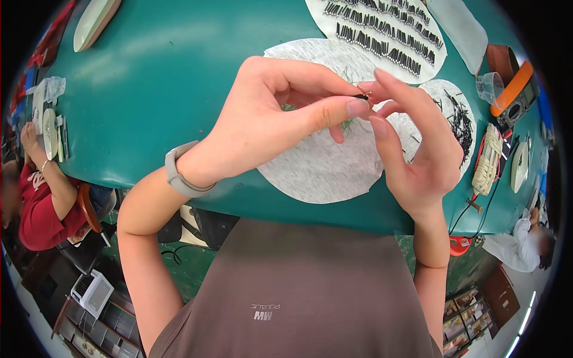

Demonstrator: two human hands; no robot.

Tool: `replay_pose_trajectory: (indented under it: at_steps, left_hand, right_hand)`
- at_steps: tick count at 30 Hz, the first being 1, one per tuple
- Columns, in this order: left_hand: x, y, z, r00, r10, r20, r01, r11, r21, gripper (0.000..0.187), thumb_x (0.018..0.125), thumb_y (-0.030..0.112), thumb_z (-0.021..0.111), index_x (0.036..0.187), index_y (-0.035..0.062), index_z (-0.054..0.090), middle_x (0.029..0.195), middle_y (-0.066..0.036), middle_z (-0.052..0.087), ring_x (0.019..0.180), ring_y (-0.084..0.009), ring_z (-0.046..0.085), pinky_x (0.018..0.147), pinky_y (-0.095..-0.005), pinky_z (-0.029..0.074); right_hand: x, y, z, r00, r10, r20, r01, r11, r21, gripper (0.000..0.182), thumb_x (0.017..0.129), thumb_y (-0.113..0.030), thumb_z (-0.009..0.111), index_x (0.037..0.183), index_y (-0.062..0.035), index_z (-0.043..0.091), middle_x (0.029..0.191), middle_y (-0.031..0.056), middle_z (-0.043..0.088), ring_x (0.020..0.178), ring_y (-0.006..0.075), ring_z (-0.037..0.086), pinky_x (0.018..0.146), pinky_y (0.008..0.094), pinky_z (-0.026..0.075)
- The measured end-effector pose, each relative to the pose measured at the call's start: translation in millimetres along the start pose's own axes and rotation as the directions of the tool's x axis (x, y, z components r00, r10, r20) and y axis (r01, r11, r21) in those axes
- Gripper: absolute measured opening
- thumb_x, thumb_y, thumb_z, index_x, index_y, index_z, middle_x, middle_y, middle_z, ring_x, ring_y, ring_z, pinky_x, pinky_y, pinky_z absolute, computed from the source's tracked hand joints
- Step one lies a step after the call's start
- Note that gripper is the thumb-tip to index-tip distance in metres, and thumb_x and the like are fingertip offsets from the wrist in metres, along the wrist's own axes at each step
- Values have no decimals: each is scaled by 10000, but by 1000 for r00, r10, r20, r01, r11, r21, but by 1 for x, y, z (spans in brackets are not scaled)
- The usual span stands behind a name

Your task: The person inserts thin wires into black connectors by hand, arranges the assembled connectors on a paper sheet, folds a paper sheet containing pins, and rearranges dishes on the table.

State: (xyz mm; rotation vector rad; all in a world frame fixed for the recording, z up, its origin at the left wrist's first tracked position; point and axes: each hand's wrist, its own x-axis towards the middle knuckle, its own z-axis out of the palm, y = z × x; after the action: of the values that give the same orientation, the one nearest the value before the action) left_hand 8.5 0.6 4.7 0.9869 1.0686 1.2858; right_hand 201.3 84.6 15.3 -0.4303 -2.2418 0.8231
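My left hand [280, 113], with a grey band on its wrist, pinches a small black piece [362, 96] between thumb and index finger. A thin copper-coloured end sticks out of the piece toward my right hand [421, 140]. The right fingertips are right at that end, with the thumb apart from the index finger. Thin green strands [349, 126] show below and behind the left fingers. Both hands are over a round whitish pad [322, 170] on the green table [161, 77].
Rows of small black parts with silvery ends lie on another round pad [433, 68]. Loose black pieces [459, 122] cover a pad at right. Beyond are an orange-cased multimeter [516, 98], a clear cup [489, 86] and a bundled cord [488, 161]. Other people sit at both sides.
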Motion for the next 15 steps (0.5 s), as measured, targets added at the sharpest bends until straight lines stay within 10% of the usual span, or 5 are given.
replay_pose_trajectory:
  at_steps: [9, 15]
  left_hand:
    - [0, -1, -2, 1000, 14, 15, -14, 1000, 22, 123, 936, 83, 707, 1014, -7, 739, 906, -95, 749, 734, -159, 723, 546, -228, 494]
    - [8, 9, -19, 978, 182, -103, -169, 977, 128, 157, 958, 106, 668, 1036, -16, 730, 994, -146, 759, 705, -152, 706, 563, -223, 473]
  right_hand:
    - [0, 6, 1, 995, -94, 43, 97, 993, -64, 328, 839, 116, 664, 1165, 76, 674, 1096, 212, 704, 874, 242, 681, 710, 298, 555]
    - [11, -3, -15, 991, 130, -35, -131, 991, -34, 229, 899, 68, 637, 1115, 33, 705, 1064, 151, 721, 865, 203, 670, 723, 272, 530]
